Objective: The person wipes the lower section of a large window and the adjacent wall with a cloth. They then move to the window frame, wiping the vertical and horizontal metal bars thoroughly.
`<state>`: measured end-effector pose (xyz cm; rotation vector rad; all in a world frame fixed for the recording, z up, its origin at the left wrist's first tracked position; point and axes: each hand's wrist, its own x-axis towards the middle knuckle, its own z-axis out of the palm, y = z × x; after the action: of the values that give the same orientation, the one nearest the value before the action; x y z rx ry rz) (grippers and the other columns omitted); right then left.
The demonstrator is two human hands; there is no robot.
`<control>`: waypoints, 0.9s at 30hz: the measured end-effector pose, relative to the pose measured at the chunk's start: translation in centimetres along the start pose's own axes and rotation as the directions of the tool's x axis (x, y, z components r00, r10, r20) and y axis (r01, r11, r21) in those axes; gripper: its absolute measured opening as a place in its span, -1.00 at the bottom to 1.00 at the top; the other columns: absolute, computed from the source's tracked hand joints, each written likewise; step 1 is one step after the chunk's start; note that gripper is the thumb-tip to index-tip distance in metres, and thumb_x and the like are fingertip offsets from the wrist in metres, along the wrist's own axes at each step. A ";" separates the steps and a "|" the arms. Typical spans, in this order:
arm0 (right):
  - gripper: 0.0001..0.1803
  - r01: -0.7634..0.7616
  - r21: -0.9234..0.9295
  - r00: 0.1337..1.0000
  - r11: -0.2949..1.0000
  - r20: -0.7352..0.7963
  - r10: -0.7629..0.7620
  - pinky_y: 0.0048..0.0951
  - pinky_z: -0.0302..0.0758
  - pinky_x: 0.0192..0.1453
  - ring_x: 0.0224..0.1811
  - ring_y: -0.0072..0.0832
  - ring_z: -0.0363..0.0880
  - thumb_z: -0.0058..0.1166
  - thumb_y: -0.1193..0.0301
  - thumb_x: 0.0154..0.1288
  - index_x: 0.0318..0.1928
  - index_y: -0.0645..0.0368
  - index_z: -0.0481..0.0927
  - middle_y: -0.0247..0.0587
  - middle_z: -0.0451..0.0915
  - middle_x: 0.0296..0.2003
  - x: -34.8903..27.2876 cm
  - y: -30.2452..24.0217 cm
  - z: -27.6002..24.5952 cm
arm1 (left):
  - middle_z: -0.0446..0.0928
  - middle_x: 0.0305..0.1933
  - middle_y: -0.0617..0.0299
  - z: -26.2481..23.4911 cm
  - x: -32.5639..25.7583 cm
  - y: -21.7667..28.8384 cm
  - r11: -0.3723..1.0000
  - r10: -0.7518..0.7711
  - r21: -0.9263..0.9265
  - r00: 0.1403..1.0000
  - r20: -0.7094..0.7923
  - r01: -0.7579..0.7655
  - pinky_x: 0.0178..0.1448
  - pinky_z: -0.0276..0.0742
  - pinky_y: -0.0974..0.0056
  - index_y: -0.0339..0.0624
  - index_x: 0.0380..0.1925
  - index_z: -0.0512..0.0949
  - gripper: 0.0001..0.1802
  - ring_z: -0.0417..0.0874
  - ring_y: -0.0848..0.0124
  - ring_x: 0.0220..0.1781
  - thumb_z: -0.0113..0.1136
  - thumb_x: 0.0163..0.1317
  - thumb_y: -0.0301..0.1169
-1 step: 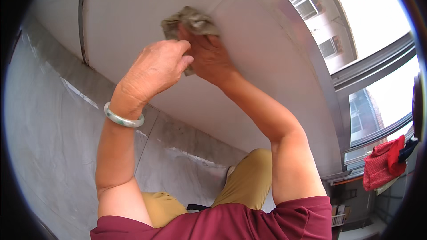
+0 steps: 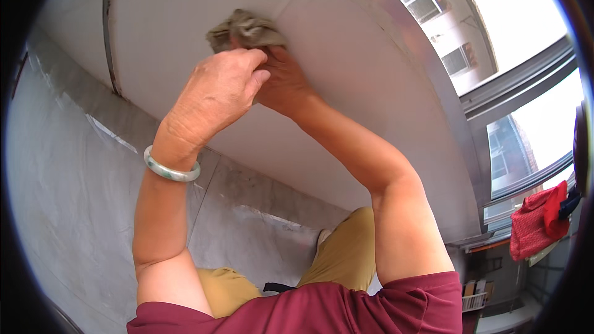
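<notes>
A crumpled grey-brown cloth [image 2: 249,28] is pressed against the smooth pale wall panel [image 2: 185,0]. My right hand [image 2: 281,80] grips the cloth, and part of its fingers is hidden behind my left hand. Bent at the wrist, my left hand [image 2: 216,86] overlaps the right one. Its fingers are curled together with the thumb close by; whatever they hold, if anything, is hidden. A pale green-and-white bangle [image 2: 172,171] circles my left wrist.
Grey marble-patterned floor tiles [image 2: 80,179] meet the panel's lower edge. A dark vertical seam [image 2: 110,31] divides the panel at left. Sliding window frames [image 2: 520,83] stand at right, with red cloths [image 2: 537,219] hanging below. A white rack [image 2: 475,300] is lower right.
My right hand and the cloth have shifted a little to the left along the panel. The left hand stays nearly in place, overlapping the right one.
</notes>
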<state>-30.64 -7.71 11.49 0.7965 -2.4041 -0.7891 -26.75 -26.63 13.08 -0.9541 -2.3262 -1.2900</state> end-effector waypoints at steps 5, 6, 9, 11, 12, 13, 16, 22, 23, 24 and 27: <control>-0.71 -0.184 0.563 0.979 0.806 0.176 0.100 -0.41 0.39 0.29 0.27 -0.46 0.39 -0.01 0.42 0.36 0.07 0.05 0.52 -0.34 0.52 0.09 -1.6 1.7 -2.4 | 0.69 -0.13 0.07 3.8 2.5 4.5 0.973 0.181 -0.080 0.933 -0.310 -0.216 -0.06 0.63 0.27 -0.31 -0.02 0.61 -0.76 0.72 0.27 -0.14 0.18 0.35 -0.50; -0.69 -0.158 0.583 0.987 0.797 0.126 0.103 -0.41 0.39 0.30 0.28 -0.46 0.39 0.02 0.44 0.34 0.08 0.06 0.52 -0.34 0.52 0.10 -2.8 2.4 -2.8 | 0.69 -0.13 0.08 4.4 3.1 5.4 0.970 0.184 -0.089 0.921 -0.343 -0.226 -0.06 0.63 0.27 -0.32 -0.02 0.61 -0.77 0.72 0.28 -0.13 0.18 0.35 -0.50; -0.63 -0.060 0.539 0.989 0.840 -0.081 0.122 -0.38 0.38 0.34 0.31 -0.41 0.38 0.12 0.51 0.21 0.06 0.06 0.58 -0.34 0.52 0.14 -7.3 3.8 -1.5 | 0.68 -0.17 0.07 7.0 4.9 7.5 0.940 0.216 -0.134 0.850 -0.480 -0.314 -0.03 0.62 0.21 -0.30 -0.11 0.62 -0.80 0.70 0.16 -0.14 0.21 0.26 -0.53; -0.64 0.009 0.466 0.967 0.885 -0.230 0.111 -0.36 0.40 0.30 0.27 -0.37 0.40 0.13 0.53 0.18 0.03 0.07 0.59 -0.34 0.53 0.12 -10.7 4.9 -1.4 | 0.68 -0.16 0.08 8.9 5.6 8.9 0.923 0.243 -0.139 0.821 -0.516 -0.360 -0.01 0.61 0.21 -0.29 -0.11 0.62 -0.79 0.69 0.17 -0.12 0.20 0.25 -0.55; -0.65 0.027 0.430 0.955 0.903 -0.278 0.104 -0.34 0.41 0.25 0.23 -0.35 0.42 0.14 0.54 0.17 0.01 0.08 0.59 -0.33 0.54 0.10 -12.3 5.4 -1.4 | 0.67 -0.15 0.10 10.0 5.9 9.5 0.907 0.256 -0.162 0.816 -0.519 -0.388 0.00 0.60 0.20 -0.26 -0.10 0.63 -0.78 0.67 0.16 -0.08 0.21 0.23 -0.57; -0.68 0.024 0.408 0.959 0.912 -0.268 0.095 -0.30 0.46 0.15 0.14 -0.31 0.46 0.14 0.57 0.17 -0.03 0.11 0.59 -0.30 0.56 0.03 -13.8 5.9 -1.9 | 0.67 -0.14 0.11 11.1 6.1 10.2 0.899 0.275 -0.152 0.799 -0.534 -0.411 0.02 0.58 0.21 -0.24 -0.10 0.63 -0.77 0.65 0.16 -0.06 0.22 0.22 -0.57; -0.62 -0.015 0.353 0.936 0.936 -0.324 0.137 -0.28 0.51 0.07 0.09 -0.29 0.51 0.18 0.59 0.12 -0.01 0.08 0.60 -0.33 0.60 0.00 -17.6 7.3 -3.2 | 0.66 -0.08 0.15 14.1 6.9 12.4 0.868 0.323 -0.119 0.730 -0.602 -0.482 0.10 0.53 0.22 -0.21 -0.08 0.63 -0.75 0.62 0.18 0.00 0.23 0.21 -0.58; -0.52 -0.158 -0.163 0.956 0.974 -0.272 0.109 -0.27 0.41 0.35 0.24 -0.47 0.49 0.10 0.30 0.18 0.16 -0.18 0.64 -0.48 0.54 0.23 -25.7 10.2 -5.9 | 0.59 0.16 0.10 19.3 8.1 16.5 0.777 0.263 -0.208 0.607 -0.750 -0.594 0.31 0.47 0.21 -0.28 0.09 0.53 -0.71 0.60 0.30 0.13 0.14 0.38 -0.56; -0.53 -0.201 -0.210 0.948 0.957 -0.288 0.135 -0.29 0.41 0.34 0.23 -0.49 0.50 0.09 0.31 0.19 0.16 -0.20 0.64 -0.50 0.54 0.23 -27.2 10.5 -6.2 | 0.58 0.17 0.07 20.3 8.2 18.0 0.716 0.186 -0.318 0.608 -0.772 -0.622 0.33 0.47 0.21 -0.30 0.09 0.51 -0.71 0.59 0.30 0.13 0.13 0.38 -0.57; -0.53 -0.240 -0.257 0.939 0.936 -0.305 0.157 -0.30 0.41 0.34 0.22 -0.51 0.50 0.08 0.31 0.19 0.15 -0.22 0.64 -0.53 0.54 0.23 -28.7 10.8 -6.2 | 0.58 0.19 0.04 21.1 8.3 19.0 0.653 0.112 -0.409 0.616 -0.780 -0.637 0.34 0.47 0.21 -0.32 0.09 0.51 -0.71 0.59 0.30 0.14 0.13 0.38 -0.58; -0.56 -0.373 -0.345 0.909 0.861 -0.321 0.266 -0.31 0.34 0.35 0.20 -0.58 0.48 0.05 0.30 0.22 0.13 -0.24 0.65 -0.63 0.54 0.21 -30.9 11.4 -7.4 | 0.55 0.21 -0.05 22.8 8.5 21.3 0.459 -0.066 -0.588 0.634 -0.770 -0.666 0.36 0.46 0.20 -0.38 0.07 0.49 -0.71 0.58 0.28 0.16 0.12 0.35 -0.62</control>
<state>-8.46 17.33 16.18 0.2966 -1.9691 -0.9270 -17.33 3.77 18.80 -0.8227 -0.7217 -2.1488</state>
